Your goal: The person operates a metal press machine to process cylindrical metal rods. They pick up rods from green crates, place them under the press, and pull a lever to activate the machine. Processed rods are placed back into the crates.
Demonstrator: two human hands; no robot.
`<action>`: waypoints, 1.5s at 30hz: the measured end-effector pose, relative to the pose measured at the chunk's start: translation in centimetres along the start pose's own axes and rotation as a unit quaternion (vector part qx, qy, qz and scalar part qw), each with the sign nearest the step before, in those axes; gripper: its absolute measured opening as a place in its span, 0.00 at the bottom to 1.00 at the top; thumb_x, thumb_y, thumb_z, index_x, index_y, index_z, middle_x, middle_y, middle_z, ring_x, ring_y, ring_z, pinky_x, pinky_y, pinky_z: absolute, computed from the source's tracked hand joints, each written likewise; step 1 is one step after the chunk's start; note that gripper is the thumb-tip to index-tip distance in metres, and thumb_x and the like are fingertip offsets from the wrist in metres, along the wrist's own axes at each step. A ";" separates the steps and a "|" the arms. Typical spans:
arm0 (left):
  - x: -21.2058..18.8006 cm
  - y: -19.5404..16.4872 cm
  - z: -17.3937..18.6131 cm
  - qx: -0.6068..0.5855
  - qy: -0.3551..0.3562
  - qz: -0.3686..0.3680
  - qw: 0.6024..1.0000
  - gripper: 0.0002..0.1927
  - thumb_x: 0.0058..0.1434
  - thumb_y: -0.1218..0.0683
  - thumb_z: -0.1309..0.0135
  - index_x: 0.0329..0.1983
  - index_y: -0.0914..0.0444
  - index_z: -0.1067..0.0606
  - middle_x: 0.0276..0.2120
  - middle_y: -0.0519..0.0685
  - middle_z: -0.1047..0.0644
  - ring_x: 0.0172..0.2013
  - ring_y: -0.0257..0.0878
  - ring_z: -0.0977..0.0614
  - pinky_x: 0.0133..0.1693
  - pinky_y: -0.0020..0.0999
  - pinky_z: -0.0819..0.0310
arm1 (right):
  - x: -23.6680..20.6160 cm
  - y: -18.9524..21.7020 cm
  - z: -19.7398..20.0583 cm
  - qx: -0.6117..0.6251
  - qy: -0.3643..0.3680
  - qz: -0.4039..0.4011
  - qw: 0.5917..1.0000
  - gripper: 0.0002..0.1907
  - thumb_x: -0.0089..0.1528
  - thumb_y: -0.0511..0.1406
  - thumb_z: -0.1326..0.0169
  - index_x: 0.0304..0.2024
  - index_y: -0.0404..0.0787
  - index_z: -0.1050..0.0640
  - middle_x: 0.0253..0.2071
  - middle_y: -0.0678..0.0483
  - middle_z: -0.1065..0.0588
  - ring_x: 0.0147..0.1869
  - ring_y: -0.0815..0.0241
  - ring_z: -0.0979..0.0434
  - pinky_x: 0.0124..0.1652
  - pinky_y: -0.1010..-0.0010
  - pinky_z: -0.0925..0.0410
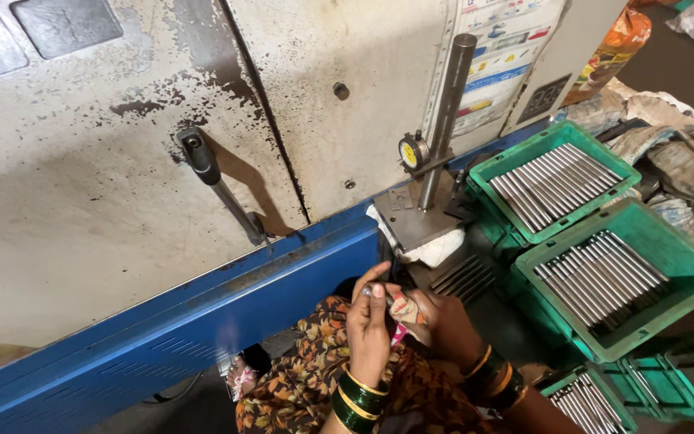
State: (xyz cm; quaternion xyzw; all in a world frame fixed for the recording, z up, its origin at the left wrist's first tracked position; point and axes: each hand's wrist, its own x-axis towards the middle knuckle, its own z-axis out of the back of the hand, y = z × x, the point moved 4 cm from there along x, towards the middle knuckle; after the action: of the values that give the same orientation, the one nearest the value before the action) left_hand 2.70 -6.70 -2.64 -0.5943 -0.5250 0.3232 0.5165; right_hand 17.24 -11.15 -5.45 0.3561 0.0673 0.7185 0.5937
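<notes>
My left hand (369, 325) is raised in front of my lap, fingers closed round a short metal rod (367, 291) whose shiny end shows at the fingertips. My right hand (437, 317) is pressed against it from the right, gripping a small patterned cloth (404, 309) that touches the rod. Both wrists wear green and gold bangles. Most of the rod is hidden inside the hands.
Just beyond the hands, a dial gauge (414, 150) is mounted on a steel post (448, 104) with a grey base plate (411, 221) over a white rag (438, 249). Green crates (483, 173) (688, 289) (560, 386) of metal rods sit to the right. A stained machine door with a black handle (201, 159) and a blue panel (202, 321) fill the left.
</notes>
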 end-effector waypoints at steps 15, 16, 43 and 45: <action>6.5 0.3 -1.0 -0.011 -0.032 -0.051 0.998 0.18 0.74 0.50 0.55 0.57 0.63 0.23 0.55 0.53 0.20 0.53 0.43 0.20 0.58 0.43 0.23 | -0.4 -6.9 8.4 -0.381 -0.110 0.031 0.917 0.34 0.45 0.49 0.37 0.52 0.43 0.26 0.50 0.47 0.23 0.55 0.44 0.21 0.47 0.54 0.28; 6.8 0.8 -1.8 0.030 -0.020 -0.056 0.998 0.17 0.74 0.50 0.55 0.55 0.62 0.22 0.58 0.52 0.22 0.57 0.44 0.22 0.60 0.45 0.27 | 0.4 -7.2 8.5 -0.288 -0.091 0.011 0.953 0.33 0.47 0.46 0.36 0.53 0.41 0.26 0.52 0.45 0.24 0.53 0.46 0.21 0.46 0.56 0.28; 13.1 18.5 1.6 0.304 0.090 -0.102 0.943 0.23 0.62 0.57 0.46 0.60 0.70 0.27 0.60 0.61 0.27 0.60 0.60 0.30 0.63 0.47 0.38 | 16.0 -13.5 -7.2 0.024 -0.139 0.008 0.990 0.11 0.62 0.28 0.41 0.45 0.30 0.27 0.37 0.39 0.21 0.41 0.38 0.18 0.40 0.58 0.27; 13.3 19.2 1.3 0.306 0.105 -0.119 0.939 0.24 0.59 0.59 0.45 0.60 0.71 0.27 0.61 0.61 0.27 0.62 0.60 0.30 0.64 0.47 0.39 | 16.3 -14.5 -7.9 0.103 -0.116 -0.044 0.987 0.16 0.62 0.28 0.43 0.50 0.26 0.29 0.38 0.39 0.21 0.41 0.42 0.16 0.39 0.62 0.24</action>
State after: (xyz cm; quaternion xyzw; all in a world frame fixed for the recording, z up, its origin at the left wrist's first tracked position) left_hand 10.27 7.97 -19.16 -0.3712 -0.4104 0.3405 0.7602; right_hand 23.56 10.21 -11.73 0.4931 0.0871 0.6348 0.5885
